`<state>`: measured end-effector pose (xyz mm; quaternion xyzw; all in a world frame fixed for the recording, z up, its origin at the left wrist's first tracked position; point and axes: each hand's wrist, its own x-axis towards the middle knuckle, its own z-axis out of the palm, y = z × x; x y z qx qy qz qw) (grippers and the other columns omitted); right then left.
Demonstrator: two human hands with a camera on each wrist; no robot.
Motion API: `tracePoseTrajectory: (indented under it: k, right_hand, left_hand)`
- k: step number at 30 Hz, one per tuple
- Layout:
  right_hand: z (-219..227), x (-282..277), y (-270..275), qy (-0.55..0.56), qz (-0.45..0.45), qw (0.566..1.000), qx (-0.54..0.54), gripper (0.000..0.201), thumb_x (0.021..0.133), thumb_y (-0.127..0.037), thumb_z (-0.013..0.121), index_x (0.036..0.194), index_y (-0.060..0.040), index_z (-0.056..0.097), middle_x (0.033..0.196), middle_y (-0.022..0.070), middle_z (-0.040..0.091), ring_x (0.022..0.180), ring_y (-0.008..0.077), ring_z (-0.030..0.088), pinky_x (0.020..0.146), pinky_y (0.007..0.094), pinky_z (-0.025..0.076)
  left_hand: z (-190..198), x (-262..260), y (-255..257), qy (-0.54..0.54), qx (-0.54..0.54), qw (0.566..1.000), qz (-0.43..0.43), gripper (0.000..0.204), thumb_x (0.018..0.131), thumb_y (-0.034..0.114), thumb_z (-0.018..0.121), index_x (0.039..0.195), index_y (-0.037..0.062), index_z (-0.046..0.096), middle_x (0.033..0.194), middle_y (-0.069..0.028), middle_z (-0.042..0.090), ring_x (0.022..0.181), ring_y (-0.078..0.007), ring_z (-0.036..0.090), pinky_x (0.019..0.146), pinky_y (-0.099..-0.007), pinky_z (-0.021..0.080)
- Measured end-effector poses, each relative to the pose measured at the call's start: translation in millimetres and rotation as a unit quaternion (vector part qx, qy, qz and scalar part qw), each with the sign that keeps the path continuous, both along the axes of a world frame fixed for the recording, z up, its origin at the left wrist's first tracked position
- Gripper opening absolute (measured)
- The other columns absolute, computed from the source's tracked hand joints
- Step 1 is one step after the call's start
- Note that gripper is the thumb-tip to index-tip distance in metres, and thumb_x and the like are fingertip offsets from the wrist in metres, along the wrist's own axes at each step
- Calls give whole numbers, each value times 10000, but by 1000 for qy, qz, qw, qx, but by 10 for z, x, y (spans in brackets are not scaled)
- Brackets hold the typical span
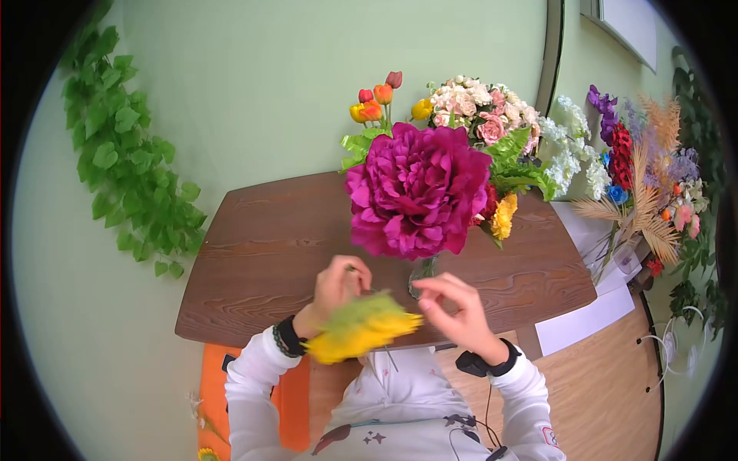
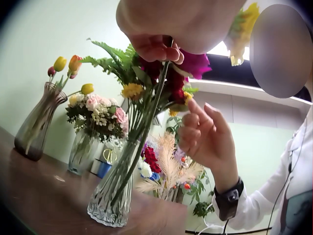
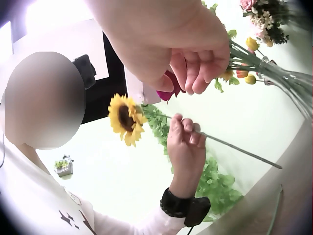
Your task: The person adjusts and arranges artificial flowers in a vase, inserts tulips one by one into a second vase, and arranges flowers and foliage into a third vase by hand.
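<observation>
My left hand pinches the green stem of a yellow sunflower. The bloom tilts toward my body, below that hand in the head view. My right hand is raised beside the glass vase, fingers loosely bent and holding nothing. A large magenta flower stands above the vase, with fern leaves, a yellow flower and dark red blooms around it. The magenta flower hides much of the arrangement in the head view.
Behind, on the brown table, stand tulips in a tinted vase and a pink-and-white bouquet. More flowers and white paper lie at the right. A loose stem shows in the right wrist view.
</observation>
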<state>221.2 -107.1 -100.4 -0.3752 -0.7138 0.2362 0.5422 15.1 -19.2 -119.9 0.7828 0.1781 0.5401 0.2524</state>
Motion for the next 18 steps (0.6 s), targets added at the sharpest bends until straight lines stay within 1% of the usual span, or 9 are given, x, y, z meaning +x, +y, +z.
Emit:
tracePoseTrajectory:
  k: [2,3,4,5,6,10,14,17,18]
  right_hand:
    - [16,-35,-29,-50,22,998,19,384,739,-19,605,1119,-49,557,893,68,547,692,121,535,610,238,441]
    - [-38,-47,-5,-77,12,994,71,419,732,-44,631,1141,-62,546,915,71,540,705,141,546,621,250,449]
    - [-70,-74,-23,-90,-23,995,44,426,737,-60,638,1153,-68,540,909,73,536,711,147,549,628,256,452]
    - [-100,-90,-37,-102,-57,993,16,434,743,-77,644,1164,-75,535,903,75,533,716,153,552,636,263,455]
    - [-135,-67,-17,-64,-65,994,56,417,745,-62,650,1151,-75,551,880,75,520,725,146,551,628,250,447]
    - [-77,-1,-84,-9,-100,991,92,334,721,28,648,1043,-54,622,878,70,512,688,110,509,581,216,410]
    - [-135,156,-46,0,-129,982,137,274,723,33,641,986,-44,642,874,76,526,658,110,507,566,227,415]
    - [18,225,-140,-5,-178,977,115,208,721,44,633,915,-27,645,872,93,547,657,119,529,568,236,429]
    - [-19,299,-89,-11,-163,972,170,122,808,11,553,928,5,571,894,131,570,652,130,556,578,239,457]
  left_hand:
    - [31,108,-51,69,30,997,-37,98,844,21,455,940,14,470,656,-77,569,531,-164,560,493,-267,441]
    - [68,175,-74,91,55,993,-58,128,819,-1,475,946,7,483,662,-92,573,549,-198,580,509,-285,453]
    - [98,236,-103,102,77,990,-63,150,789,-27,495,936,-1,505,674,-104,579,579,-232,592,536,-304,464]
    - [120,296,-114,97,78,989,-75,137,781,-23,515,916,-3,519,691,-103,579,592,-223,593,533,-313,460]
    - [150,339,-113,113,91,986,-84,130,781,-12,525,911,-1,521,700,-106,573,599,-238,587,530,-322,454]
    - [131,543,-126,144,150,973,-104,129,780,5,550,905,-21,529,737,-134,545,612,-278,557,507,-342,423]
    - [143,697,-151,159,125,971,-128,152,781,20,567,920,-27,527,760,-144,535,626,-292,544,510,-359,413]
    - [201,770,-204,167,114,970,-134,143,772,28,578,902,-19,541,762,-120,547,623,-247,555,508,-339,426]
    - [235,773,-216,163,72,977,-115,130,769,40,581,886,-9,553,757,-104,552,615,-217,555,501,-316,427]
